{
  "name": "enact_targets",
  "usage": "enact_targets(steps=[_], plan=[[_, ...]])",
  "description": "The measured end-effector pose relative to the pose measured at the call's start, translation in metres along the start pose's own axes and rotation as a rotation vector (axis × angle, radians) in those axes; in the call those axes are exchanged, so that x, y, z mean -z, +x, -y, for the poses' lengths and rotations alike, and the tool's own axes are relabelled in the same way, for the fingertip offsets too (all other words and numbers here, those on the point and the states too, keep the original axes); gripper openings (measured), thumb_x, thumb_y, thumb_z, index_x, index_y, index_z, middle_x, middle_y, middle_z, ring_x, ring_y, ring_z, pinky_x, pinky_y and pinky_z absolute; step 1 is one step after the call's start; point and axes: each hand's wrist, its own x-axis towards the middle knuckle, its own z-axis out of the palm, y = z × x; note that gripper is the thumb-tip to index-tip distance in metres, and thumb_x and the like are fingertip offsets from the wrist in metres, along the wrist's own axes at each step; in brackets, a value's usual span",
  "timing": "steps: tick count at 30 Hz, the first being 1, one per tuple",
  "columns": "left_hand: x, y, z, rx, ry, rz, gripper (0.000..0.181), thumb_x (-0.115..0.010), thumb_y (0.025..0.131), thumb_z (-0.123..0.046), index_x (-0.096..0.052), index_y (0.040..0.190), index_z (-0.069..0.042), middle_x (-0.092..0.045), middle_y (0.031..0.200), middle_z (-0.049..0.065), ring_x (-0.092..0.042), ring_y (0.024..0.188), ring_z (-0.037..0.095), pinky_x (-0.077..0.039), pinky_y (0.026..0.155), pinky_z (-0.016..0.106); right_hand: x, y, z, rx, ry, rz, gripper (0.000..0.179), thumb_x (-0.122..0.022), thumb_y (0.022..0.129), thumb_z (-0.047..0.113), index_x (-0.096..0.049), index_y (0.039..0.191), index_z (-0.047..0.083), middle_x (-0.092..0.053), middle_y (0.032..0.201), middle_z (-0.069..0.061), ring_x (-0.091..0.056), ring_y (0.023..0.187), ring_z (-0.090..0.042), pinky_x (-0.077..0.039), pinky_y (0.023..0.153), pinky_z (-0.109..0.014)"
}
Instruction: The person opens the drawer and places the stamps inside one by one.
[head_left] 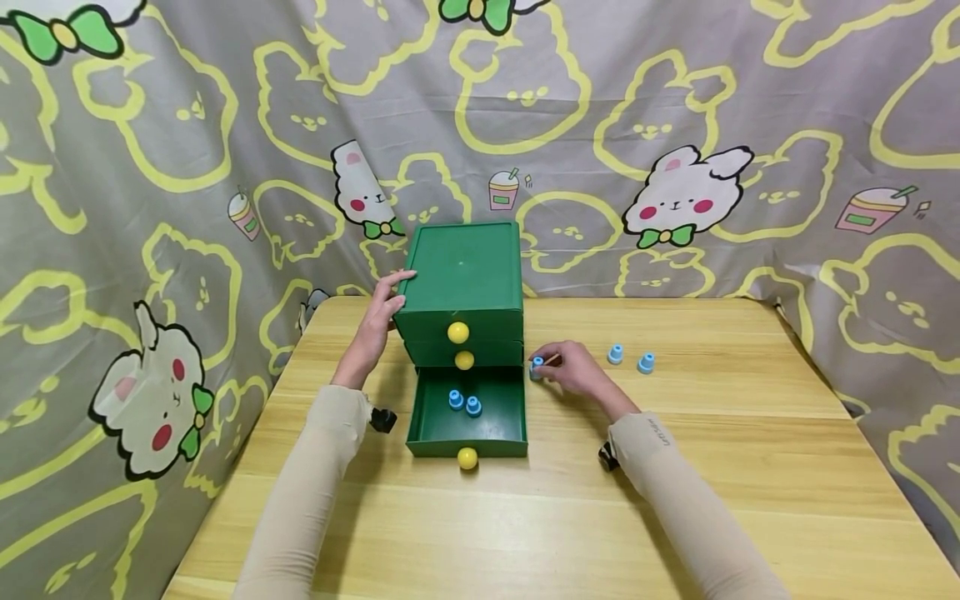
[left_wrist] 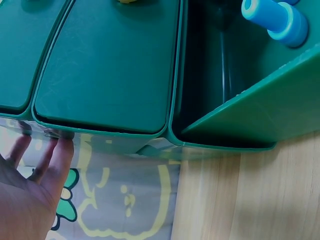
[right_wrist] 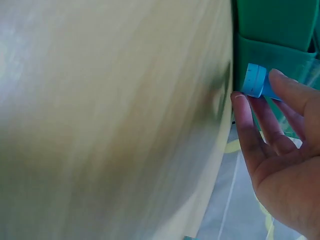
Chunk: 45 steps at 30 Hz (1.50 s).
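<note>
A green drawer cabinet (head_left: 461,267) stands on the table, its bottom drawer (head_left: 435,448) pulled out. Against the cabinet's left side rests my left hand (head_left: 377,321), fingers extended along the upper part; the left wrist view has these fingers (left_wrist: 60,160) touching the wall. Just right of the cabinet, my right hand (head_left: 576,367) pinches a small blue stepped plastic peg (head_left: 536,367) between thumb and fingers. In the right wrist view the peg's wide ribbed base (right_wrist: 254,80) points away from the palm. Two like pegs, one left (head_left: 456,400) and one right (head_left: 473,407), stand inside the open drawer.
Two more blue pegs, a nearer-left one (head_left: 615,354) and one beside it (head_left: 646,363), stand on the wooden table (head_left: 570,533) to the right. Yellow ball knobs mark the drawer fronts, the lowest knob (head_left: 467,458) jutting forward. A patterned curtain (head_left: 555,208) hangs behind.
</note>
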Motion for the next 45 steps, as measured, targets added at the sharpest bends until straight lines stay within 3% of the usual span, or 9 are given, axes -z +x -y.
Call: enact_targets(steps=[17, 29, 45], plan=[[-0.001, -0.001, -0.002, -0.005, 0.000, 0.000, 0.051, -0.035, 0.108, -0.035, -0.037, 0.159, -0.027, -0.022, 0.167, 0.004, -0.041, 0.135, 0.039, -0.035, 0.105, 0.060, 0.015, -0.021, 0.017, 0.059, -0.052, -0.019, 0.024, -0.071, 0.099, 0.016, -0.076, 0.119, 0.004, -0.077, 0.110, -0.012, -0.072, 0.097, -0.024, -0.058, 0.088, -0.043], [-0.002, -0.002, -0.003, 0.010, 0.003, -0.004, 0.051, -0.036, 0.108, -0.035, -0.038, 0.158, -0.029, -0.026, 0.165, 0.007, -0.042, 0.135, 0.040, -0.035, 0.106, 0.062, 0.014, -0.037, 0.033, 0.110, -0.024, -0.023, 0.026, -0.072, 0.097, 0.013, -0.076, 0.120, 0.001, -0.076, 0.114, -0.012, -0.073, 0.097, -0.022, -0.060, 0.084, -0.035], [-0.003, -0.002, -0.003, 0.006, 0.002, -0.004, 0.050, -0.036, 0.108, -0.037, -0.039, 0.157, -0.031, -0.028, 0.163, 0.007, -0.043, 0.132, 0.038, -0.036, 0.104, 0.061, 0.004, -0.047, 0.066, 0.175, 0.009, -0.006, 0.020, -0.075, 0.095, 0.014, -0.079, 0.115, 0.010, -0.076, 0.106, -0.005, -0.069, 0.092, -0.015, -0.059, 0.083, -0.028]])
